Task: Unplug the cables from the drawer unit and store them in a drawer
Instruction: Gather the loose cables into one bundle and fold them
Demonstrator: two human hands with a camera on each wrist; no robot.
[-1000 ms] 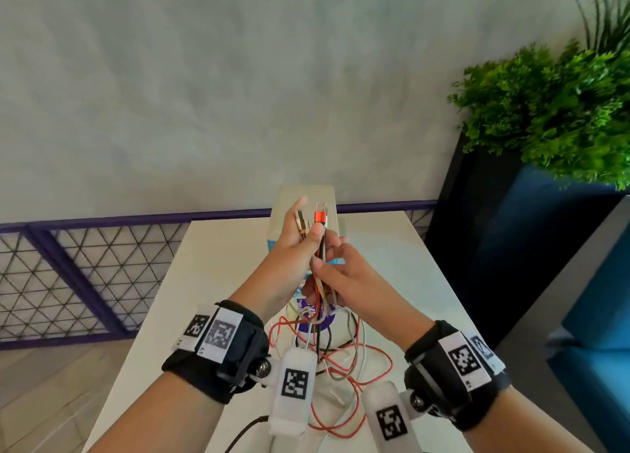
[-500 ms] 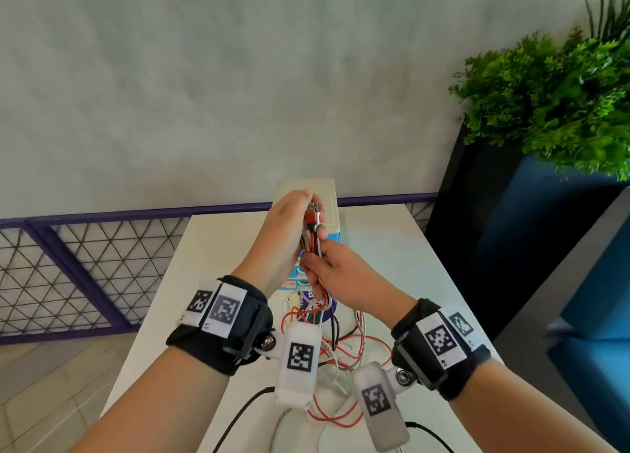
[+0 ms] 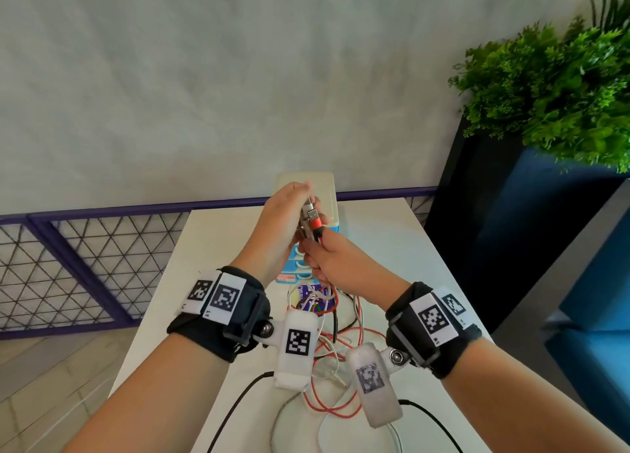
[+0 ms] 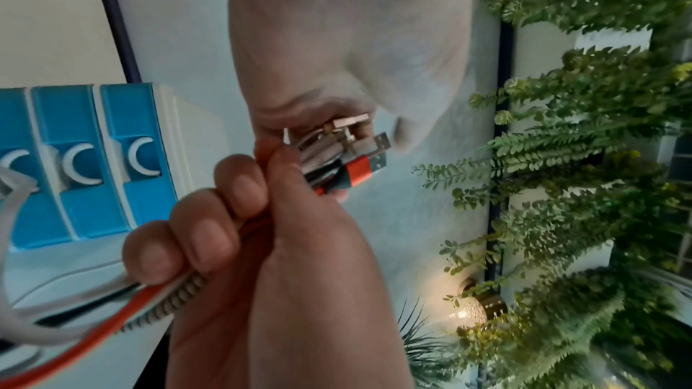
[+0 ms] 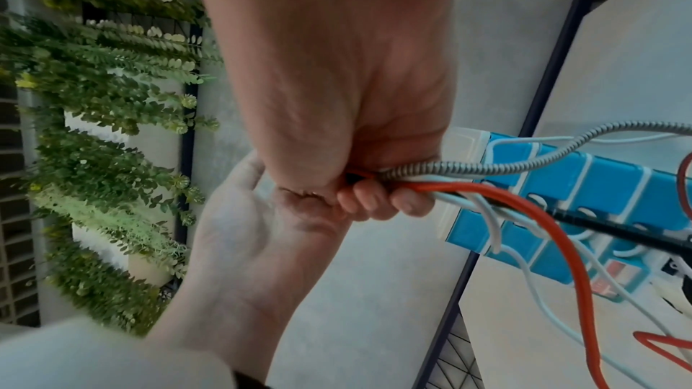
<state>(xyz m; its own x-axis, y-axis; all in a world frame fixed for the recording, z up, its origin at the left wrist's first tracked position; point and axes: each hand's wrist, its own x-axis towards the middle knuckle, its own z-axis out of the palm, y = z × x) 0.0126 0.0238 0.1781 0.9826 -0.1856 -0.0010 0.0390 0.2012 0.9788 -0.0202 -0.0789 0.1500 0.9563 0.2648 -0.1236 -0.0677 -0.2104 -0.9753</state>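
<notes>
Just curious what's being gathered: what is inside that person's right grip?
A bundle of cables: orange, white, black and grey braided. Their plugs poke out on top, held by the left grip. The right grip itself hides how they lie within.

right hand [image 5: 337, 93] grips cables [image 5: 460, 187] | cables trail across blue drawer unit [image 5: 606, 184] | left hand [image 5: 239, 235] adjoining

Bare white tabletop [image 3: 218, 248] lies open left of the white drawer unit with blue fronts [image 3: 325, 188]. Before those fronts a tangle of red, white, black and braided grey cables [image 3: 335, 342] blocks the way, left hand [image 3: 283, 221] and right hand [image 3: 339, 253] gripping its ends. A dark planter of green foliage [image 3: 477, 248] crowds the right.
</notes>
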